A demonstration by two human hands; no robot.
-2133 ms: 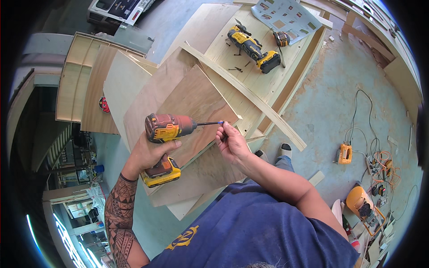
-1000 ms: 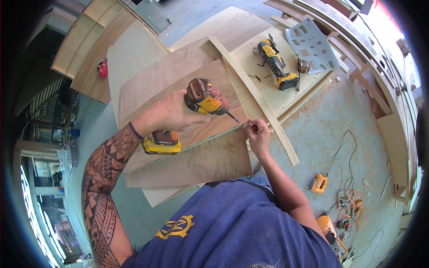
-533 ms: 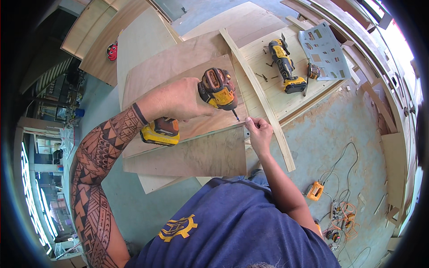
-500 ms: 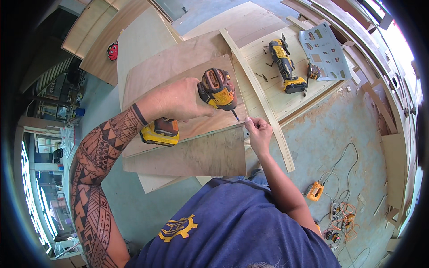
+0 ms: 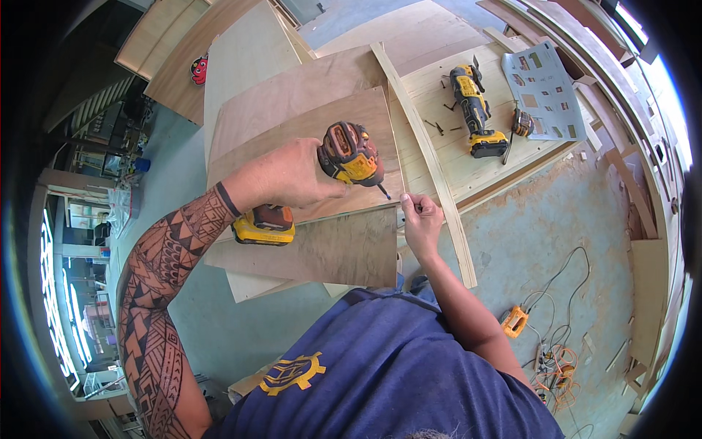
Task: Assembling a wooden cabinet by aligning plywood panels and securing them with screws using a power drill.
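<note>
My left hand [image 5: 296, 174] is wrapped round the grip of a yellow and black cordless impact driver [image 5: 360, 162], its battery hanging below my wrist. The driver bit [image 5: 384, 192] points down to the right, its tip just short of my right fingertips. My right hand [image 5: 423, 219] is closed in a pinch at the right edge of a thin plywood panel [image 5: 307, 143]; whatever sits between thumb and fingers is too small to make out. Beneath that panel lie more plywood sheets, one darker piece [image 5: 329, 249] jutting out toward me.
A narrow wood strip [image 5: 425, 150] runs beside the panel. Farther right lie a yellow oscillating multi-tool [image 5: 472, 106], loose screws [image 5: 435, 127], a tape measure [image 5: 522, 121] and a printed sheet [image 5: 545, 91]. On the floor are a yellow device [image 5: 515, 321] and tangled cords [image 5: 561, 366].
The whole view has shifted slightly. The driver sits a little lower and farther left against the panel, still close to my right fingertips. Both hands keep their grips.
</note>
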